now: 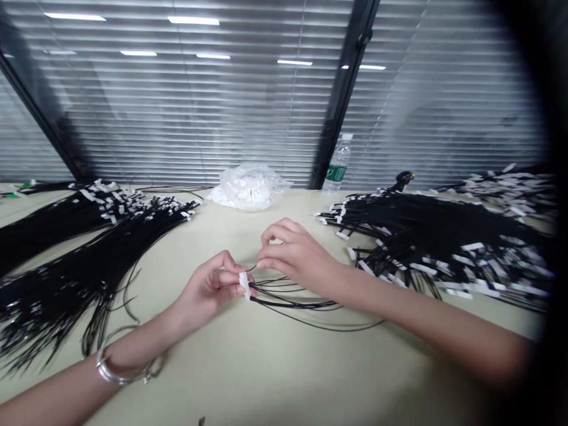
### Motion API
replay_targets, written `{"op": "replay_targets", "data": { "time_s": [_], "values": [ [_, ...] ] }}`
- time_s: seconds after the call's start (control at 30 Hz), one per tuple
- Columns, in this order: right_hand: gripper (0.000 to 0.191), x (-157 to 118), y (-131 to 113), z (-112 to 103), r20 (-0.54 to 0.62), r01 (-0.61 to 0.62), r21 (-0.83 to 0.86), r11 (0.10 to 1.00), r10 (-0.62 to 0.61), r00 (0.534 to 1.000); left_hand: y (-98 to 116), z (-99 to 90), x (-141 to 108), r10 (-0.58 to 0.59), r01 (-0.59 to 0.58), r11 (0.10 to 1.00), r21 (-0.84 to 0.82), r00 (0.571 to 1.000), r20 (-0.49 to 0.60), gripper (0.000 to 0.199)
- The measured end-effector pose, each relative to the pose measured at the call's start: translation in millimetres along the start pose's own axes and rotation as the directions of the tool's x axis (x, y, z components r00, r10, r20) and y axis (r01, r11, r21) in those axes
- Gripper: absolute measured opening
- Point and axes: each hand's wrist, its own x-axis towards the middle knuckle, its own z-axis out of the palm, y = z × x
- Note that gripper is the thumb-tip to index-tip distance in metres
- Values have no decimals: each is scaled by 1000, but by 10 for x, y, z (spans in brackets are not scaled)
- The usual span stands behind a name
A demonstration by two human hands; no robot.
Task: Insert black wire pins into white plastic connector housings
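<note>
Over the middle of the table, my left hand [216, 280] is closed in a pinch on a small white plastic connector [245, 285]. Several thin black wires [306, 305] run from the connector's right side and curve away under my right forearm. Just above and to the right, my right hand [288, 248] is pinched at the fingertips. One thin wire leads from the connector's top end to those fingertips, and they appear to grip it. A silver bangle is on my left wrist.
Bundles of black wires [66, 260] with white ends lie on the left. A larger heap of wires [426, 231] with white connectors spreads at right. A clear plastic bag [251, 186] of white pieces and a bottle [337, 165] stand at the back, before window blinds [199, 106].
</note>
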Motion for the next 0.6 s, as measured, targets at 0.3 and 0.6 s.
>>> {"op": "replay_targets", "data": {
  "time_s": [0.3,0.6],
  "values": [
    [36,-11,591,-116,106,-318,-222,922,347,932,3,9,-13,30,-30,999,-24,999,28,23],
    [38,21,627,-1,126,-403,-128,906,418,900,-33,31,-57,19,-1,992,-124,990,141,19]
  ]
}}
